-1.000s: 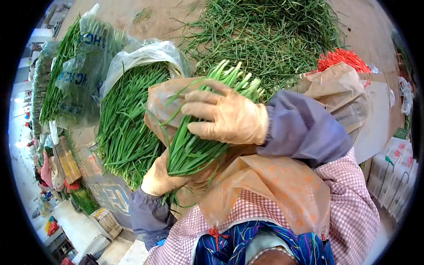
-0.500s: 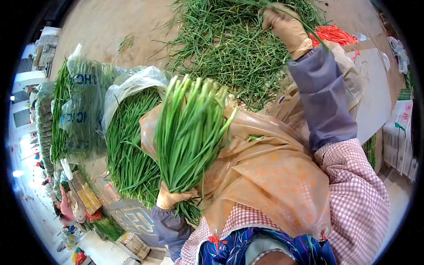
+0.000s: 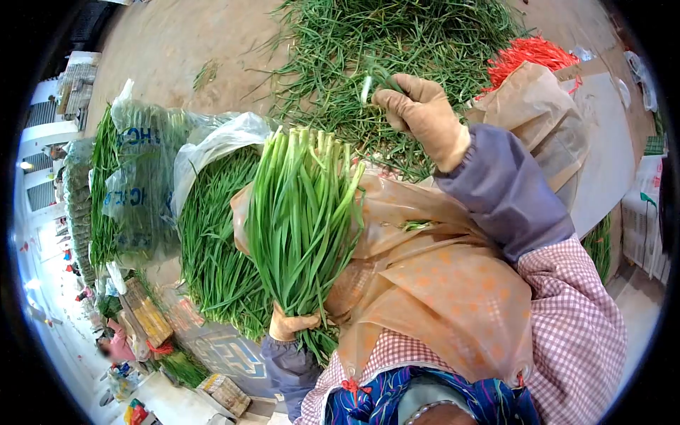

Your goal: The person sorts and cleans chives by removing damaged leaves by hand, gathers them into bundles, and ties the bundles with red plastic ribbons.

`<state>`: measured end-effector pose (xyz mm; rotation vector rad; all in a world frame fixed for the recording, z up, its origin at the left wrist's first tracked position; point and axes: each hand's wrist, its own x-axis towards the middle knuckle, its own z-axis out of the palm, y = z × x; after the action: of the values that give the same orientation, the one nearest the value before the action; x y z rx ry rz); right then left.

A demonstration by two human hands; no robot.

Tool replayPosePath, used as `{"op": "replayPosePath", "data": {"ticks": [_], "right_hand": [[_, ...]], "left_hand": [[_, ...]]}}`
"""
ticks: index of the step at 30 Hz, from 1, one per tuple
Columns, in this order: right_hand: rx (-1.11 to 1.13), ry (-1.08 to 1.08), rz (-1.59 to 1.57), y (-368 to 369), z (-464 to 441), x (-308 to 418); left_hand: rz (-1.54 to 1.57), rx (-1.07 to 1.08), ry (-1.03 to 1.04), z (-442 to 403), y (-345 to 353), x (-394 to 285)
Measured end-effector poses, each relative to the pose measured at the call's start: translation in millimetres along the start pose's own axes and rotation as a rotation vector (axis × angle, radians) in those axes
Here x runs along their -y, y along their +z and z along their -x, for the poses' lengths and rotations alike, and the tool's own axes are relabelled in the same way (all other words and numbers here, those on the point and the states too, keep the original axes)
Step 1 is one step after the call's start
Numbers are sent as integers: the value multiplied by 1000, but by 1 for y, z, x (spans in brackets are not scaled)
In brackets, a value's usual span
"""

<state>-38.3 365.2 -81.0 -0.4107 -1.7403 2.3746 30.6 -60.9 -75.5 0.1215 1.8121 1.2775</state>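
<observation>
Left hand: ours [image 3: 289, 326] is closed round the bunch [image 3: 304, 212] near its leafy ends.
Right hand: ours [image 3: 425, 117] pinches a white-ended stem [image 3: 366, 88] beyond the apron's far edge, before the heap [image 3: 397, 42].
Bunch: over our apron's [image 3: 439, 283] left edge, pale ends away from us.
Bag [image 3: 195, 166]: left of our bunch, open, greens [image 3: 219, 248] spilling out.
Red strips [image 3: 528, 60]: by the board's [image 3: 602, 156] far end.

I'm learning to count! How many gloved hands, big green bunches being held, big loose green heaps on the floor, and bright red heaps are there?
Gloved hands, the left hand and the right hand: 2
Held big green bunch: 1
Loose green heap: 1
Bright red heap: 1
Total: 5
</observation>
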Motion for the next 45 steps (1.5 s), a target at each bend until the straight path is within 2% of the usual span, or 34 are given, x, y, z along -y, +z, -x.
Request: {"op": "replayPosePath", "data": {"ticks": [2,4,6,7,8,9,10,11,12,13,14,15,16,17,18,20,21,22,24,25,26,29,30,32,33,35,38,40,41,42,43,44,45], "right_hand": [[82,-18,15,26,20,33],[217,-111,227,37,26,28],[333,-39,550,45,18,24],[429,104,397,48,13,22],[398,129,498,53,14,22],[399,116,407,53,14,19],[400,105,316,53,13,15],[330,81,236,51,10,10],[261,55,157,46,4,4],[97,-97,297,40,-8,-4],[21,-85,236,23,-16,-2],[-52,-262,320,2,-30,-7],[-125,-268,392,-20,-44,-6],[-225,-310,599,-47,-62,-20],[-172,-138,1211,-56,-55,1],[-168,-424,1494,-44,-34,2],[-7,-436,1196,-31,-26,15],[98,-586,928,-14,-17,25],[232,-911,683,17,-10,29],[322,-865,610,29,-3,28],[373,-759,746,35,5,34],[263,-572,1004,62,12,20],[265,-587,974,66,13,9],[278,-470,862,70,13,-4],[286,-419,803,69,12,-7],[303,-317,685,64,7,-10],[244,-500,804,54,5,-1],[66,-761,925,45,-13,-14],[78,-759,915,34,-25,-16],[-111,-731,1333,20,-45,-26],[-157,-683,1338,-6,-64,-24],[-221,-758,1414,-35,-78,-24],[-259,-500,1397,-54,-83,-13]], "left_hand": [[-74,-74,-93,4,4,0],[-64,-67,-56,1,9,-10],[-133,-60,-58,0,9,-14],[-156,-61,-64,0,8,-14],[-178,-62,-70,0,7,-15],[-167,-71,-72,1,9,-16],[13,-81,-84,1,12,-19],[193,-95,-95,2,16,-23],[243,-70,-104,1,15,-23],[293,-45,-112,1,15,-22],[344,-21,-118,1,14,-21],[346,-11,-101,0,13,-19],[349,-2,-82,-1,12,-17],[354,7,-62,-1,12,-15],[358,15,-41,-2,13,-14],[266,-4,-45,-3,11,-14],[220,-12,-52,-2,11,-14],[254,-8,-71,-2,12,-15],[309,4,-115,-2,12,-20],[357,53,-111,-3,10,-24],[253,26,-93,-3,9,-24],[123,-35,-64,0,15,-24],[107,-52,-58,0,17,-26],[143,-76,-57,1,20,-28],[226,-61,-144,1,24,-43],[193,-69,-119,0,25,-43],[231,-77,-120,-2,29,-50],[185,-69,-129,-3,27,-47],[72,-76,-97,-2,23,-35],[-43,-84,-65,0,17,-15],[-80,-80,-45,2,14,-10],[-117,-76,-26,4,12,-4],[-76,-61,-21,5,12,-5]]}}
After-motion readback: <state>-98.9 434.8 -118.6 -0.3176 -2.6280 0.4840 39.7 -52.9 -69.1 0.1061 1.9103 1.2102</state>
